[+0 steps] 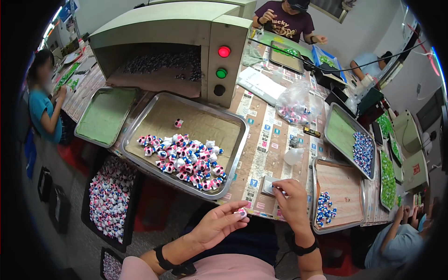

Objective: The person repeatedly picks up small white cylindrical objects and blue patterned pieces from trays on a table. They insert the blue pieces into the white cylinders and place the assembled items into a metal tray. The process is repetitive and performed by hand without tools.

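Observation:
My left hand (218, 226) is closed, pinching a small white and pink figurine (241, 212) between thumb and fingers just off the table's front edge. To its right, my right hand (293, 198) has its fingertips pressed together over a small pale square block (269, 185) on the table. Whatever those fingertips hold, if anything, is too small to make out. A metal tray (239, 122) at the left bears a heap of white, pink and blue figurines (189, 161). By my right wrist, a lined tray (343, 186) holds small blue and white pieces (325, 209).
A large beige machine (168, 23) with lit buttons stands behind the trays. Nearby are a green-lined tray (105, 116), a plastic bag of figurines (298, 105), a tilted tray (340, 126), and a floor bin of figurines (112, 196). A co-worker (284, 23) works across the table.

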Demonstrator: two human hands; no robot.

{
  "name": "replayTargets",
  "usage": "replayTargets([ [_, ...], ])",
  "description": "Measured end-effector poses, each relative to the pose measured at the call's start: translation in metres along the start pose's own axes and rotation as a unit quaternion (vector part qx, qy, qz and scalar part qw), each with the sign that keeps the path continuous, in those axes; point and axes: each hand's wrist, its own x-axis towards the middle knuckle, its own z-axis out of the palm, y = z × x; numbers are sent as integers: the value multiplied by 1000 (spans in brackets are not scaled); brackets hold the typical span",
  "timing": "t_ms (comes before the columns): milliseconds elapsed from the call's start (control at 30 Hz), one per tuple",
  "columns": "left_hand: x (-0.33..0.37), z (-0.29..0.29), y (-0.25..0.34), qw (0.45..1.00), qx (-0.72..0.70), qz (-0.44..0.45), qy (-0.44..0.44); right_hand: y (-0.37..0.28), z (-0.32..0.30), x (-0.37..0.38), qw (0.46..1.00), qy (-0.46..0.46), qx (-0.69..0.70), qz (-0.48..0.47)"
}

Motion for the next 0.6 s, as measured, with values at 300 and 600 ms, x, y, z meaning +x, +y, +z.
replayTargets([
  [300, 5, -1, 0, 999, 38, -7, 13, -6, -1, -3, 1000, 12, 9, 4],
  [600, 13, 1, -10, 1000, 25, 16, 8, -50, -12, -36, 971, -49, 220, 74],
])
